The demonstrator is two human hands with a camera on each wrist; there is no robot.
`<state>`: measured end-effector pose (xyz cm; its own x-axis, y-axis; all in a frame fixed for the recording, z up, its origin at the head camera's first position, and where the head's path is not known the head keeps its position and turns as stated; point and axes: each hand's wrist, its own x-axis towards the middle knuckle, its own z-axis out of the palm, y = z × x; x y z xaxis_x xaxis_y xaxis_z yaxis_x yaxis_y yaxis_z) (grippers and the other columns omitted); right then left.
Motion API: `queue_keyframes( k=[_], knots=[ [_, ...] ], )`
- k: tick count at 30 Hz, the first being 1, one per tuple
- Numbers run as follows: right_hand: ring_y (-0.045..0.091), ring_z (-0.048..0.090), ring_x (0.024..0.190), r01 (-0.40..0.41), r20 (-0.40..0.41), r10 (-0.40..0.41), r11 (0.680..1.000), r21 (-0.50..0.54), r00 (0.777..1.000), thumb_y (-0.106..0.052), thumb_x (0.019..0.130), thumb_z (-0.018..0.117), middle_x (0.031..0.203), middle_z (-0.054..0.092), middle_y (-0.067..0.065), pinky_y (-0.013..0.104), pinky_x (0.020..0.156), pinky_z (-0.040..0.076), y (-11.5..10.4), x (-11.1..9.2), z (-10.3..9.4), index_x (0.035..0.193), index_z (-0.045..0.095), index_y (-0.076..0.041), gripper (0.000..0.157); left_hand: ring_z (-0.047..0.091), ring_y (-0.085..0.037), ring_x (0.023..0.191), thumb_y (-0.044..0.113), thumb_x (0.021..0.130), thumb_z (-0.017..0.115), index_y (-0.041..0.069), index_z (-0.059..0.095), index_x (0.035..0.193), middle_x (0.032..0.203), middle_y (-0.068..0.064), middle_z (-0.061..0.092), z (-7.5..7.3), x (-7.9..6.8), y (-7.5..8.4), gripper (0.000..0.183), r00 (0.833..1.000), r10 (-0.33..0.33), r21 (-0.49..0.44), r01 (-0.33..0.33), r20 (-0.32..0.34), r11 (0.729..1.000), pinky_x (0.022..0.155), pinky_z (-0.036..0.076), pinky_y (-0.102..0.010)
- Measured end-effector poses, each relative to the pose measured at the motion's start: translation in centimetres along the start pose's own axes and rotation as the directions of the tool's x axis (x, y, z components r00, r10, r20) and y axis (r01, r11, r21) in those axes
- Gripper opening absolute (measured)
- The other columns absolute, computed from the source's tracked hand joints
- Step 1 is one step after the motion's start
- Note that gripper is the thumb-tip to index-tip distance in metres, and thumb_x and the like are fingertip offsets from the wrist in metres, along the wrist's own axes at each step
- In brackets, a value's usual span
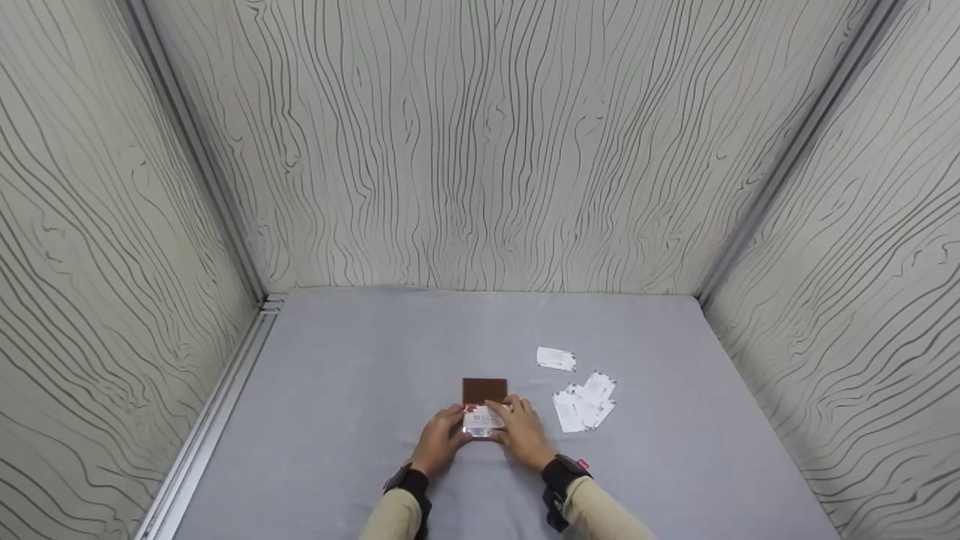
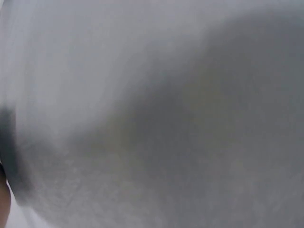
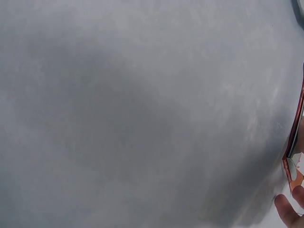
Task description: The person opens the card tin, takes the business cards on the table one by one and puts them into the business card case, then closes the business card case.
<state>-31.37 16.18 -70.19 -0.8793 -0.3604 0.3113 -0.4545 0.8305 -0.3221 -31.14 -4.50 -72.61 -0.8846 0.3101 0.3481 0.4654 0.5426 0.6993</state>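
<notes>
A brown card holder (image 1: 484, 390) lies open on the grey table, its lid toward the back wall. Over its shiny front half (image 1: 474, 433) is a white business card (image 1: 480, 416) with a red pattern at one corner. My left hand (image 1: 441, 441) grips the holder's left side, thumb at the front corner. With my right hand (image 1: 523, 433) I hold the card's right part, fingers across its top and thumb near the front edge. At the right wrist view's edge, the holder's reddish side (image 3: 294, 128) shows beside fingertips (image 3: 285, 209). The left wrist view shows mostly blurred cloth.
To the right, several white cards (image 1: 585, 405) lie in an overlapping pile. One single card (image 1: 556, 358) lies farther back. Patterned walls surround the table (image 1: 360, 360) at the back and sides, and a metal rail (image 1: 206, 427) runs along the left edge.
</notes>
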Motion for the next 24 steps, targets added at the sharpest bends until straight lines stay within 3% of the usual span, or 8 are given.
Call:
queue_keyframes(
  k=[10, 19, 24],
  knots=[
    [0.031, 0.050, 0.099, 0.011, 0.004, -0.011, 1.000, -0.021, 1.000, -0.019, 0.080, 0.080, 0.115, 0.054, 0.011, 0.044, 0.078, 0.049, 0.33, -0.09, 0.42, 0.128, 0.066, -0.012, 0.050, 0.055, -0.044, 0.119, 0.007, 0.086, 0.074, -0.013, 0.063, 0.120, 0.127, -0.028, 0.060, 0.02, -0.05, 0.01, 0.041, 0.999, 0.046, 0.013, -0.045, -0.021, 0.999, 0.102, 0.044, -0.055],
    [0.029, 0.050, 0.096, 0.023, -0.015, -0.023, 1.000, -0.009, 1.000, -0.018, 0.080, 0.078, 0.111, 0.053, 0.010, 0.042, 0.076, 0.047, 0.38, -0.33, 0.66, 0.128, 0.066, -0.012, 0.050, 0.055, -0.044, 0.120, 0.007, 0.085, 0.074, -0.012, 0.064, 0.120, 0.127, -0.027, 0.060, 0.03, -0.01, -0.05, 0.041, 0.999, 0.043, 0.004, -0.043, -0.015, 0.999, 0.101, 0.044, -0.055],
    [0.028, 0.049, 0.098, 0.006, 0.017, -0.006, 1.000, 0.006, 1.000, -0.017, 0.083, 0.076, 0.113, 0.052, 0.008, 0.042, 0.078, 0.045, 0.34, -0.48, 0.65, 0.131, 0.064, -0.012, 0.050, 0.055, -0.043, 0.121, 0.010, 0.085, 0.075, -0.011, 0.064, 0.120, 0.126, -0.026, 0.061, 0.27, 0.03, -0.39, 0.042, 0.999, 0.041, 0.025, -0.041, -0.013, 0.999, 0.101, 0.045, -0.055]
  ],
)
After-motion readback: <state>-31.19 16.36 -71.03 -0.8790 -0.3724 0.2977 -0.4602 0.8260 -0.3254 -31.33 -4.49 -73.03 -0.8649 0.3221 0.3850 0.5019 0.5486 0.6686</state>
